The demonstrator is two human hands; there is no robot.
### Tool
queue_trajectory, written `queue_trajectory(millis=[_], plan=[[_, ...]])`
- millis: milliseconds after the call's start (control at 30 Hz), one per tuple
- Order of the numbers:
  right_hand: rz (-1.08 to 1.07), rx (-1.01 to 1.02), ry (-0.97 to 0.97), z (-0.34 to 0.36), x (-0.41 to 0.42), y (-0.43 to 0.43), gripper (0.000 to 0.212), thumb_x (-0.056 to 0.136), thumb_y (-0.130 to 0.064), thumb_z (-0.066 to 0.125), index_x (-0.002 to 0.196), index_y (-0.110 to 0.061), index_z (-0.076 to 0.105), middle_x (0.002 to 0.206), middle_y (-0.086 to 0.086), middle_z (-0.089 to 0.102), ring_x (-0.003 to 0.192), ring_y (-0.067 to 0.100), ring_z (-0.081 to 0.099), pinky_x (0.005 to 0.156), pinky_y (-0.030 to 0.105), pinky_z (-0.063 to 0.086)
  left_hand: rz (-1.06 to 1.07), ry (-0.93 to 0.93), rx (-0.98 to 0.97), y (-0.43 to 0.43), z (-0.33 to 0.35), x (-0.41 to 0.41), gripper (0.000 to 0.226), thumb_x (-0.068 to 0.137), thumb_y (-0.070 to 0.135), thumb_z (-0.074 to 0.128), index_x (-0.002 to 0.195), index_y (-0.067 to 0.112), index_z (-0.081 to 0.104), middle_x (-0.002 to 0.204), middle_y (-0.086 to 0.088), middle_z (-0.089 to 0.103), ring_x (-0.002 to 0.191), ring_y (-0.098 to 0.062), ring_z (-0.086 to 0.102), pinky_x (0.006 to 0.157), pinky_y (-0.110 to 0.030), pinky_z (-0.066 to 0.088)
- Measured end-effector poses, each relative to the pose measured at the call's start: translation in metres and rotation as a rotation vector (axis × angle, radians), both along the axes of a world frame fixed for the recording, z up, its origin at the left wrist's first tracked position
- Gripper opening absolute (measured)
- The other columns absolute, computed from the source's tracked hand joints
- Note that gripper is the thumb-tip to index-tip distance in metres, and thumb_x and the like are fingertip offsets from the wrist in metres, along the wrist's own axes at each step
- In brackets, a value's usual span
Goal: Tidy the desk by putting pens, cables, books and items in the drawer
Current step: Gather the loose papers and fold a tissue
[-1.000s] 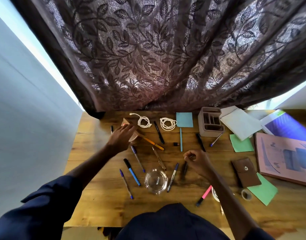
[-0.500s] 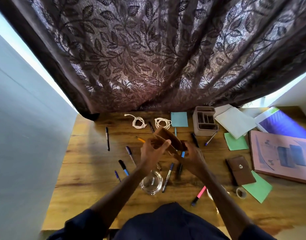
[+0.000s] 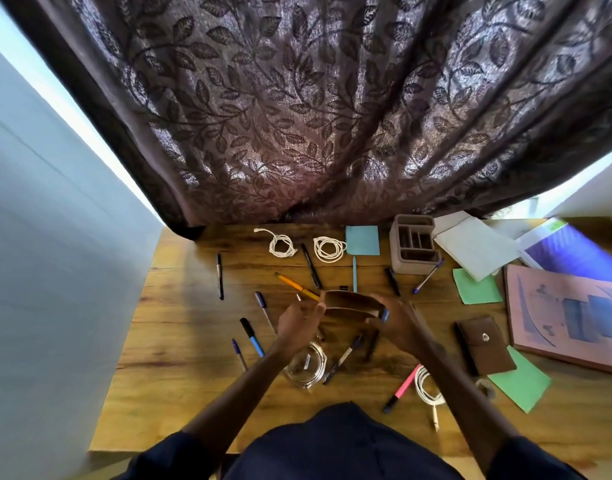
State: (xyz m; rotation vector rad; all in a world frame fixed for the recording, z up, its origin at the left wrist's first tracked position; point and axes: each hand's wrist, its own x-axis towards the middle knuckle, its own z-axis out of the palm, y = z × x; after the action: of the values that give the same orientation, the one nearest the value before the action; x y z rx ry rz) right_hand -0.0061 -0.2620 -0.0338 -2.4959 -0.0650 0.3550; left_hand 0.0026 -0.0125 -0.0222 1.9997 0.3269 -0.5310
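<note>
- Print is seen on the cover of the pink book [image 3: 567, 317] at the right end of the surface [image 3: 180, 341], but it is too blurred to be read.
- The brown pouch [image 3: 353, 301] is held above mid-surface, stretched sideways between both hands with its mouth spread open.
- The left hand [image 3: 297, 323] is curled on the pouch's left end, pinched by thumb and fingers; the forearm is angled in from lower left.
- The right hand [image 3: 401, 323] is wrapped round the pouch's right end. A blue tip [image 3: 385, 315] is seen at its fingers, but the item cannot be told.
- Pens are scattered round the hands: yellow pen [image 3: 294, 285], blue pen [image 3: 252, 337], pink highlighter [image 3: 403, 388].
- The glass jar [image 3: 306, 367] is placed just under the left wrist.
- Two white cable coils [image 3: 329, 249] are laid at the far edge, left of the pen organiser [image 3: 415, 247].
- The brown snap wallet [image 3: 484, 344] is laid right of the right hand, apart.
</note>
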Motion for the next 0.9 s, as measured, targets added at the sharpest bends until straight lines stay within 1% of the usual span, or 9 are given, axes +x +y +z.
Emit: queue_trajectory(millis=[67, 133, 267, 367, 500, 600, 667, 767, 900], plan=[[0.018, -0.068, 0.02, 0.002, -0.003, -0.017, 0.058, 0.087, -0.03, 0.073, 0.141, -0.028, 0.051, 0.136, -0.001, 0.061, 0.119, 0.016, 0.059, 0.094, 0.038, 0.054, -0.034, -0.007, 0.018, -0.002, -0.002, 0.002, 0.025, 0.091, 0.043, 0.065, 0.103, 0.023, 0.071, 0.093, 0.012, 0.071, 0.087, -0.006, 0.067, 0.066, -0.018, 0.044], [0.036, -0.138, 0.028, 0.003, -0.005, -0.033, 0.056, 0.087, -0.023, 0.073, 0.139, -0.027, 0.053, 0.134, 0.002, 0.061, 0.119, 0.02, 0.059, 0.093, 0.039, 0.054, -0.061, 0.0, 0.048, -0.006, -0.002, 0.003, 0.028, 0.089, 0.039, 0.068, 0.11, 0.021, 0.068, 0.1, 0.013, 0.071, 0.091, 0.0, 0.065, 0.065, -0.013, 0.042], [0.014, -0.198, 0.031, 0.004, -0.006, -0.043, 0.056, 0.087, -0.025, 0.074, 0.139, -0.026, 0.055, 0.135, 0.004, 0.059, 0.124, 0.023, 0.055, 0.095, 0.038, 0.049, -0.092, -0.03, 0.098, -0.017, 0.0, 0.008, 0.029, 0.086, 0.033, 0.072, 0.111, 0.019, 0.068, 0.104, 0.01, 0.071, 0.09, 0.001, 0.062, 0.073, -0.013, 0.045], [0.006, -0.211, 0.034, 0.001, -0.004, -0.031, 0.057, 0.087, -0.028, 0.074, 0.14, -0.025, 0.054, 0.137, 0.004, 0.058, 0.126, 0.023, 0.053, 0.096, 0.037, 0.048, -0.127, -0.064, 0.121, -0.024, -0.004, 0.009, 0.032, 0.084, 0.029, 0.074, 0.112, 0.016, 0.069, 0.106, 0.007, 0.072, 0.096, -0.005, 0.067, 0.085, -0.021, 0.054], [0.027, -0.2, 0.015, -0.008, -0.002, -0.008, 0.055, 0.088, -0.03, 0.072, 0.14, -0.026, 0.053, 0.138, 0.001, 0.058, 0.128, 0.021, 0.052, 0.099, 0.037, 0.05, -0.207, -0.102, 0.122, -0.031, -0.005, 0.009, 0.039, 0.083, 0.025, 0.077, 0.118, 0.014, 0.063, 0.108, 0.005, 0.071, 0.096, -0.006, 0.067, 0.079, -0.015, 0.052], [0.004, -0.182, 0.008, -0.012, 0.001, 0.0, 0.056, 0.088, -0.032, 0.072, 0.14, -0.026, 0.051, 0.14, 0.001, 0.056, 0.13, 0.024, 0.05, 0.102, 0.041, 0.049, -0.291, -0.153, 0.197, -0.035, -0.005, 0.011, 0.051, 0.078, 0.031, 0.079, 0.123, 0.021, 0.058, 0.114, 0.007, 0.066, 0.105, -0.011, 0.062, 0.092, -0.033, 0.053], [-0.001, -0.173, -0.012, -0.014, 0.004, 0.002, 0.059, 0.087, -0.039, 0.072, 0.141, -0.031, 0.049, 0.141, -0.002, 0.056, 0.132, 0.023, 0.05, 0.104, 0.041, 0.047, -0.375, -0.209, 0.263, -0.038, -0.003, 0.013, 0.056, 0.076, 0.031, 0.079, 0.127, 0.023, 0.056, 0.119, 0.006, 0.065, 0.111, -0.015, 0.06, 0.096, -0.035, 0.05], [-0.001, -0.16, -0.007, -0.022, 0.008, -0.001, 0.062, 0.086, -0.041, 0.072, 0.142, -0.034, 0.047, 0.142, -0.004, 0.055, 0.133, 0.022, 0.048, 0.105, 0.042, 0.047, -0.452, -0.287, 0.302, -0.043, -0.001, 0.018, 0.055, 0.079, 0.025, 0.077, 0.13, 0.02, 0.057, 0.126, 0.004, 0.065, 0.117, -0.015, 0.06, 0.095, -0.027, 0.046], [-0.021, -0.075, 0.007, -0.017, 0.003, -0.017, 0.078, 0.083, -0.051, 0.073, 0.149, -0.025, 0.041, 0.148, 0.002, 0.05, 0.136, 0.024, 0.047, 0.105, 0.044, 0.047, -0.5, -0.365, 0.359, -0.046, -0.003, 0.025, 0.046, 0.084, 0.036, 0.074, 0.125, 0.023, 0.059, 0.121, 0.007, 0.066, 0.11, -0.012, 0.061, 0.09, -0.029, 0.05]])
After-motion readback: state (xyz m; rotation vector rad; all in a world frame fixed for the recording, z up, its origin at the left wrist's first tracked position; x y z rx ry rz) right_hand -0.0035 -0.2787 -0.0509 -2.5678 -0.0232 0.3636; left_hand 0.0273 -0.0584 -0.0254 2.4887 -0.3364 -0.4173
